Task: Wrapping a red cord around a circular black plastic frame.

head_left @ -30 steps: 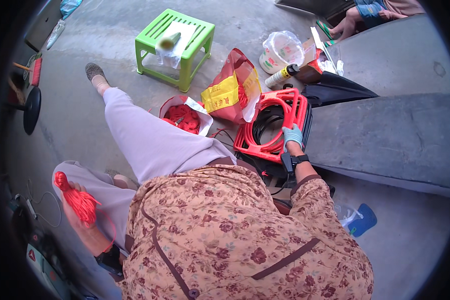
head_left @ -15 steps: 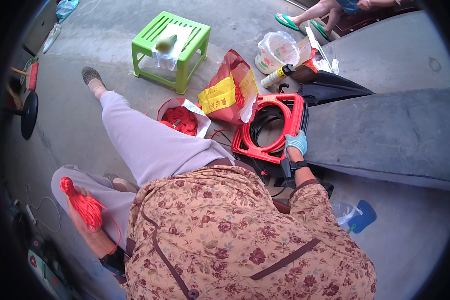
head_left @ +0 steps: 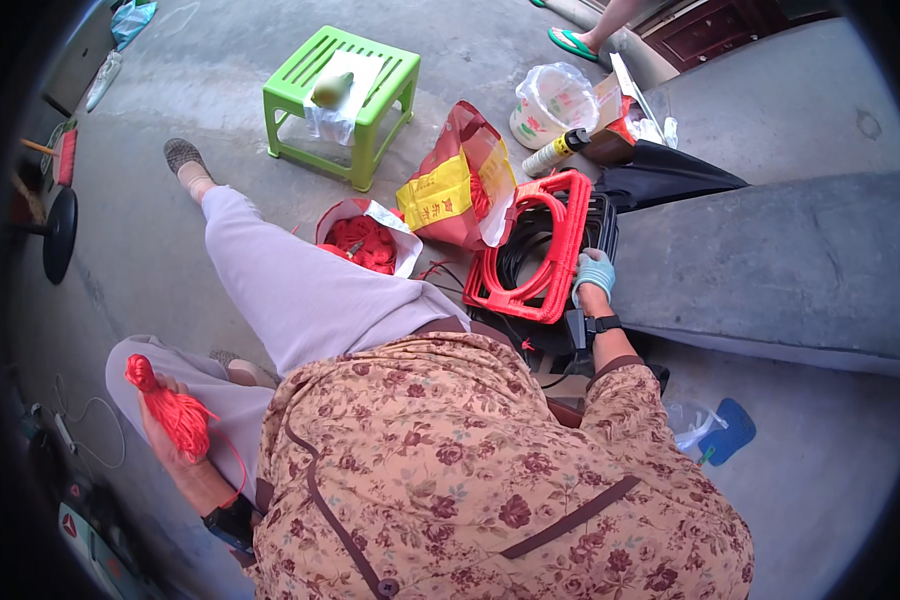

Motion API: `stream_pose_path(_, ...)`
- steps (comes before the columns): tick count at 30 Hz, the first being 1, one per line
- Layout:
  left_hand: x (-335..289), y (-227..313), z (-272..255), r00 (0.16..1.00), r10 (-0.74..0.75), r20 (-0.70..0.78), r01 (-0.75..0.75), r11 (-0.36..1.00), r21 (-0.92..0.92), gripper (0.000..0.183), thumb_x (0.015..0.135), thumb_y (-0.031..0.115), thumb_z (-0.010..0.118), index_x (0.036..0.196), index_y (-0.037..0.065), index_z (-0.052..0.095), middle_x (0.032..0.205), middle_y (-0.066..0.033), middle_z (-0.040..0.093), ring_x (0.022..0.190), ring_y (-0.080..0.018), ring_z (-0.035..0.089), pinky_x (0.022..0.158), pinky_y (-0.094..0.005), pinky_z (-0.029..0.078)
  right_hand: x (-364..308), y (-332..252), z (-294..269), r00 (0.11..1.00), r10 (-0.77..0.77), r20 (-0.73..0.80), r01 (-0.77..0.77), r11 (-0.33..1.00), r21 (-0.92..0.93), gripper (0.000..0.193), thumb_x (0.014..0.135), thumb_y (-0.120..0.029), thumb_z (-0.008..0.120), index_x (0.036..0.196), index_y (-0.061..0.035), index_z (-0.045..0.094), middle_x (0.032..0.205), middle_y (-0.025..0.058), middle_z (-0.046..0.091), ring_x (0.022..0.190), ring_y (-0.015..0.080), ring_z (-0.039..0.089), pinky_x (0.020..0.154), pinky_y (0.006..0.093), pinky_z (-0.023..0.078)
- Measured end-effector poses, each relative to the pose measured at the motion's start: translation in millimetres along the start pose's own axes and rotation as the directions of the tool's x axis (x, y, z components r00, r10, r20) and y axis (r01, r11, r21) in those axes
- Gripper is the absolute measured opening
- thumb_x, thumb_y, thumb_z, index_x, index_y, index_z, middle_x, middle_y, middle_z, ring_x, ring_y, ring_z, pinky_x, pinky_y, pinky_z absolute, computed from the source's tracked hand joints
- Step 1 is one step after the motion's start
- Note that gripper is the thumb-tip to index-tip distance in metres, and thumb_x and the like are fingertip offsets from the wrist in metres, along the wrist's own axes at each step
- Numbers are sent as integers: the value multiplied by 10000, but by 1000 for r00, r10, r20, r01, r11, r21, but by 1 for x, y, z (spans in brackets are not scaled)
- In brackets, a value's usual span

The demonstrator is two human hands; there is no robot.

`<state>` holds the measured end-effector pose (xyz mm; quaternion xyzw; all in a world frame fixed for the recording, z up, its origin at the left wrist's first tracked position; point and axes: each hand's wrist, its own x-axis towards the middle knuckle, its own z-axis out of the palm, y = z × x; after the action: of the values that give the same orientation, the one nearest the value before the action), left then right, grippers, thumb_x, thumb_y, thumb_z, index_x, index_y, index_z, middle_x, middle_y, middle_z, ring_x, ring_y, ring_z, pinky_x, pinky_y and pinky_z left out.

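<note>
My left hand [head_left: 162,425] is closed round a hank of red cord [head_left: 180,410] above my left leg, and a loose strand trails toward my wrist. In a pale blue glove, my right hand [head_left: 595,277] grips the near right corner of a red plastic frame with a round opening [head_left: 577,215]. That frame stands tilted over a black frame [head_left: 602,222] and black rings [head_left: 515,250]. Some of my gloved fingers are hard to make out. A paper bag of red cord [head_left: 410,245] sits beside my right leg, near a red and yellow bag [head_left: 440,190].
A green stool [head_left: 370,100] bears a pale green fruit [head_left: 332,92] on white plastic. Beyond the frames are a lined bucket [head_left: 550,110], a spray can [head_left: 552,155] and a cardboard box [head_left: 610,120]. At the far right, a person's foot in a green flip-flop [head_left: 573,44] shows.
The red frame has tilted up at its right side, baring more of the black frame. My right hand has shifted slightly with it. The other person's legs have moved partly out of view.
</note>
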<state>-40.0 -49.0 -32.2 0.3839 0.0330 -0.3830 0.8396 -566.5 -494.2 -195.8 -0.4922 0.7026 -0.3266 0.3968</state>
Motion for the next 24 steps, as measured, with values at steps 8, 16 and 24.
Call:
stream_pose_path(8,4,-4,6,942,71,-329,-75,997,-1,256,985,217,433,975,-25,516,803,-68,480,696,-155,409,634,-274,395,-22,-35,16,981,-183,-58,79,663,-745,733,685,-426,748,1263,-55,490,1164,213,567,1091,389,544,926,433,452)
stream_pose_path(16,3,-4,-1,995,15,-103,-17,1000,-23,262,975,224,447,943,-26,519,761,-54,453,642,-139,361,583,-272,359,-26,-35,19,983,-147,-109,-33,440,-898,589,728,-392,714,1191,-98,501,1286,180,443,1151,377,482,933,456,428)
stream_pose_path(24,4,-3,-2,1000,10,-20,-11,1000,-6,262,980,217,443,953,-34,508,761,-55,439,658,-140,355,596,-271,356,-29,-39,24,973,-209,-93,-4,390,-921,416,781,-235,666,1138,-92,508,1162,161,510,1083,354,515,890,448,445)
